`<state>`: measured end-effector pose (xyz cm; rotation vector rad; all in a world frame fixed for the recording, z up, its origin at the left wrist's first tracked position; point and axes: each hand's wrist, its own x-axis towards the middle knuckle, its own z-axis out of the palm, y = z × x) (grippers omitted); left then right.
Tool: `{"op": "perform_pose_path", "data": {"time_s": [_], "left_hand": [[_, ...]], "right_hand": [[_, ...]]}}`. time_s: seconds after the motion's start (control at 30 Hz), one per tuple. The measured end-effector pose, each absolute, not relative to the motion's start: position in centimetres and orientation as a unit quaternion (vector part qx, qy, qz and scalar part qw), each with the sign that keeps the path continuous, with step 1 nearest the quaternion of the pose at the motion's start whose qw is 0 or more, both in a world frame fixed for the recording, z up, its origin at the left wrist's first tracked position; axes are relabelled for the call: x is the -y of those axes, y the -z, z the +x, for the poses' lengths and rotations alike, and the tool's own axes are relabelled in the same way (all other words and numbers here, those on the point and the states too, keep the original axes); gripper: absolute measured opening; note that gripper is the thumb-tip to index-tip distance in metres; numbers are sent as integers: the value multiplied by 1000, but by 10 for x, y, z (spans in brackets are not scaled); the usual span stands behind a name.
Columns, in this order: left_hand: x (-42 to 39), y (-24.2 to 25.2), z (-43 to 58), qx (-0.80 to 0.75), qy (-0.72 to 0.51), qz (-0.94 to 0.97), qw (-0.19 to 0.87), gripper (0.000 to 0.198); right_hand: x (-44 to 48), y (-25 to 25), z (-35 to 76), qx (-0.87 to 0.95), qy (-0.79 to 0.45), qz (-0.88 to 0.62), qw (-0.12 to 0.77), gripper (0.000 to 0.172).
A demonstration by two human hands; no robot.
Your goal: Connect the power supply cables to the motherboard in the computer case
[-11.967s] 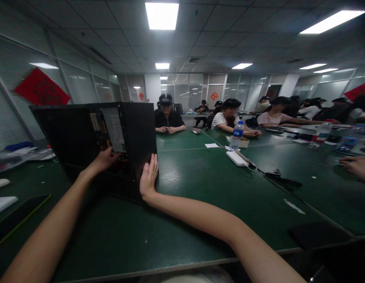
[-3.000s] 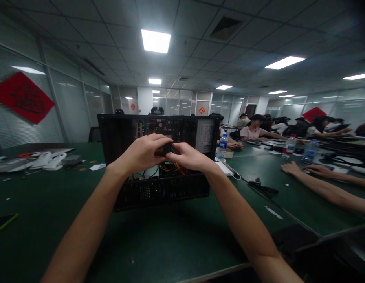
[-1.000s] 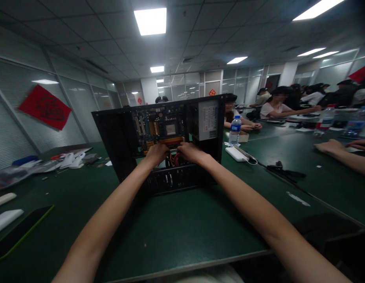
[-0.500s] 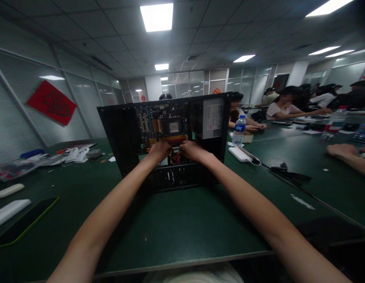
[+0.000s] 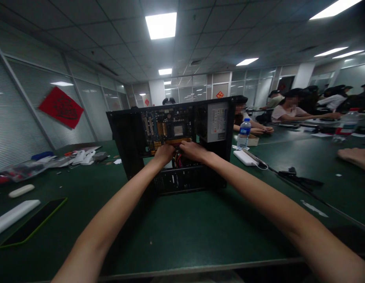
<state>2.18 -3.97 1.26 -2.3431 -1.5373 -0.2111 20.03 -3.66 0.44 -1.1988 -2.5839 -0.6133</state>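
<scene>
An open black computer case [image 5: 123, 145] stands upright on the green table, its inside facing me. Within it are a motherboard [image 5: 186, 128], with a bare square processor area in the middle, and a silver power supply [image 5: 217, 122] at upper right. My left hand [image 5: 164, 153] is closed at the board's lower edge, beside the yellow and orange slots. Close by on the right, my right hand [image 5: 192, 151] is also closed, fingers bent toward the same edge. Red and dark cables [image 5: 177, 161] hang just below both hands. Whatever my fingertips hold is hidden.
Left of the case lie a black panel with a green edge [image 5: 33, 222], a white bar [image 5: 15, 217] and plastic bags with parts [image 5: 20, 171]. To the right are a water bottle [image 5: 244, 133], a white power bank [image 5: 245, 158] and black cables [image 5: 300, 179]. Other people sit beyond.
My hands have come slightly closer together at the board's lower edge. The whole view has shifted a little, so the case appears further right and slightly lower.
</scene>
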Motion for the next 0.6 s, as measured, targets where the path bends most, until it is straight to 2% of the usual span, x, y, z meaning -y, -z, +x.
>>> {"op": "perform_pose_path", "data": {"time_s": [0.2, 0.6], "left_hand": [[37, -10, 23, 541, 79, -821, 162, 32], [42, -13, 20, 542, 91, -824, 139, 31]], "right_hand": [[24, -1, 194, 892, 248, -369, 81, 27], [12, 8, 197, 898, 271, -336, 86, 22]]}}
